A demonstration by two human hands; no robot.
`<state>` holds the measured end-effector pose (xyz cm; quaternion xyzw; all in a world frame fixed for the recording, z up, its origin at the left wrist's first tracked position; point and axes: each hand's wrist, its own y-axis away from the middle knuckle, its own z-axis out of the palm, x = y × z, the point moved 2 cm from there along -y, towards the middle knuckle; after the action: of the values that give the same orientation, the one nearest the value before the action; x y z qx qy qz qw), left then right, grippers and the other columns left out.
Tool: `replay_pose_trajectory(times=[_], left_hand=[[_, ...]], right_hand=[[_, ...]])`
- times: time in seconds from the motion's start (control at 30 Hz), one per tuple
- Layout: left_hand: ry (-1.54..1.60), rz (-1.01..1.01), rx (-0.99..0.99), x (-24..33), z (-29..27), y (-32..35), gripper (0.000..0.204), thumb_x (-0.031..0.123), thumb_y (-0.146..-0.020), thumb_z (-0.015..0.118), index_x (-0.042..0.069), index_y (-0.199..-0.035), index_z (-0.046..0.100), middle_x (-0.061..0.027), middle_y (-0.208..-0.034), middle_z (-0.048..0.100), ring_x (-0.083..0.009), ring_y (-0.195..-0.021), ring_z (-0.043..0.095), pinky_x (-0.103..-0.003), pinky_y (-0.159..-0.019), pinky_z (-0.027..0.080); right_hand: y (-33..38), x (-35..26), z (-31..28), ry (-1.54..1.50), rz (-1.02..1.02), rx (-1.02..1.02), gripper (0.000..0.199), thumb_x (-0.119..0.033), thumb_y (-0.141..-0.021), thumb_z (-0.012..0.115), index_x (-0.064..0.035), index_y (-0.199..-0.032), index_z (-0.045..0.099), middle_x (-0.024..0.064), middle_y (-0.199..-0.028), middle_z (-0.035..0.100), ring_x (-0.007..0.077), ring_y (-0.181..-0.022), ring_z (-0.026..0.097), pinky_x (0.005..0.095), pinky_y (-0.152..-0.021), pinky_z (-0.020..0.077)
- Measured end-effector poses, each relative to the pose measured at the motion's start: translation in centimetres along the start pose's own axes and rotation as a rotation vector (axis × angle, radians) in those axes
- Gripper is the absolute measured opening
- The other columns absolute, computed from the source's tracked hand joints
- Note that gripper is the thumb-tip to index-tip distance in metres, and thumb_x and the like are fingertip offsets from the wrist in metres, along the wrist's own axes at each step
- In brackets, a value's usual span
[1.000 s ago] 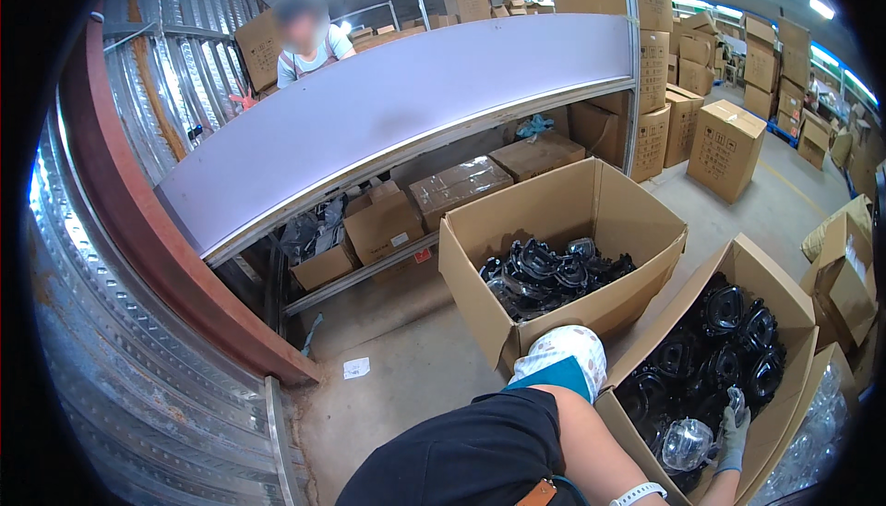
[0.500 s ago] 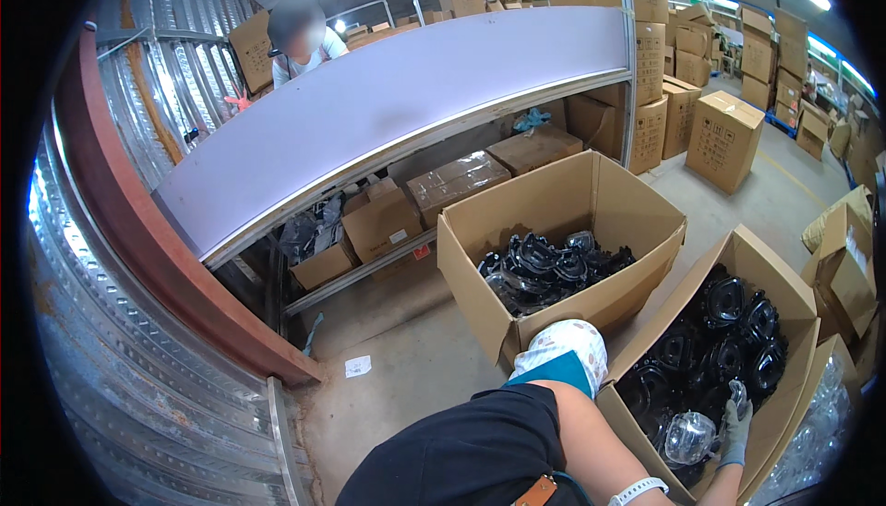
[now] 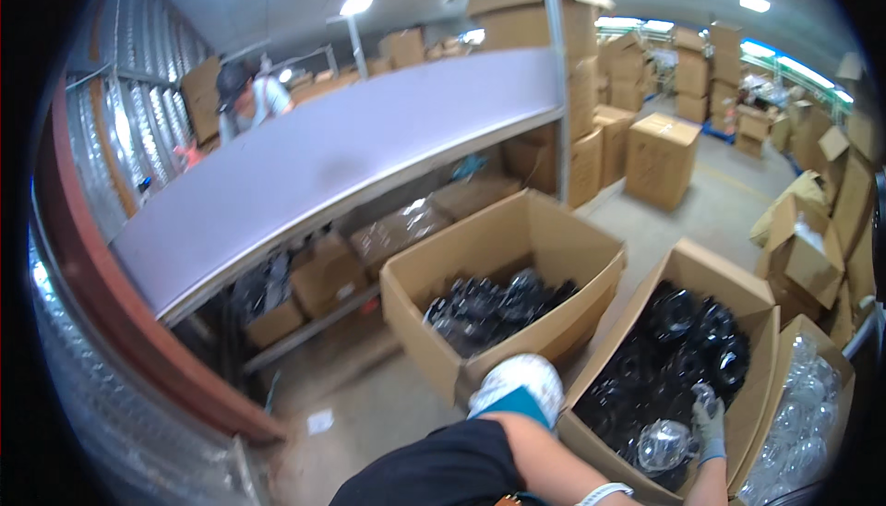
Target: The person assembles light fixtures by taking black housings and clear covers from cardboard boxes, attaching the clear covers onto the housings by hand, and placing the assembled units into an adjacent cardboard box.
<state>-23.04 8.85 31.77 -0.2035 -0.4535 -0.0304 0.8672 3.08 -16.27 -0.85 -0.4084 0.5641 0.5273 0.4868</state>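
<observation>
Down into the near carton [image 3: 609,395] goes the right hand [image 3: 709,425], gloved in grey, fingers curled but not fully closed as it sits on a clear plastic bag [image 3: 664,446] lying atop the heap of black bagged parts [image 3: 683,340]. By the look of it this is the picking-up step: the hand touches the bag's upper edge, though whether it has a firm pinch is too small to tell. The next move would call for a proper grip on that slippery film and a lift clear of the carton wall. The left hand is out of sight below the frame. A second open carton [image 3: 503,257] of the same black parts stands just beside, under the long grey counter [image 3: 351,155].
</observation>
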Motion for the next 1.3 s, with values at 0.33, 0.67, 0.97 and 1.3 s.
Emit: replay_pose_trajectory(times=[0.33, 0.67, 0.97, 1.3], left_hand=[[-0.135, 0.769, -0.285, 11.5, 1.8, 7.7, 0.046, 0.015, -0.082, 0.061, -0.005, -0.117, 0.041, -0.0093, -0.058, 0.048, -0.018, -0.042, 0.041, -0.03, -0.039, 0.03], [-0.72, 0.431, 0.204, 11.0, 3.0, 6.1, 0.029, 0.012, -0.081, 0.059, -0.003, -0.106, 0.054, -0.011, -0.065, 0.053, -0.0196, -0.046, 0.05, -0.032, -0.042, 0.038], [-0.759, 0.439, 0.376, 8.5, -0.6, 5.3, 0.026, 0.011, -0.08, 0.059, -0.002, -0.102, 0.055, -0.0117, -0.064, 0.053, -0.0197, -0.047, 0.051, -0.032, -0.043, 0.04], [-0.853, 0.516, 0.439, 9.1, -1.6, 2.9, 0.023, 0.01, -0.078, 0.059, -0.001, -0.098, 0.057, -0.0124, -0.063, 0.054, -0.0197, -0.048, 0.053, -0.032, -0.044, 0.042]], right_hand=[[-0.9, 0.6, -0.8, 0.072, 0.024, -0.041, 0.091, -0.024, -0.077, 0.077, -0.0026, -0.145, 0.021, 0.0098, -0.125, 0.05, 0.0172, -0.104, 0.051, 0.028, -0.085, 0.0443], [-0.7, 0.0, -0.8, -0.013, -0.122, -0.044, 0.088, -0.019, -0.077, 0.077, -0.0017, -0.144, 0.023, 0.0061, -0.12, 0.052, 0.0119, -0.089, 0.053, 0.0231, -0.073, 0.045], [-0.4, -0.3, 0.0, 0.064, -0.035, 0.013, 0.088, -0.023, -0.077, 0.078, -0.0039, -0.144, 0.025, 0.0045, -0.114, 0.055, 0.011, -0.079, 0.052, 0.0236, -0.066, 0.0446], [-0.9, 0.3, -0.3, 0.189, -0.08, 0.015, 0.094, -0.027, -0.076, 0.079, 0.0012, -0.145, 0.02, 0.0084, -0.124, 0.051, 0.0136, -0.092, 0.054, 0.0255, -0.076, 0.0455]])
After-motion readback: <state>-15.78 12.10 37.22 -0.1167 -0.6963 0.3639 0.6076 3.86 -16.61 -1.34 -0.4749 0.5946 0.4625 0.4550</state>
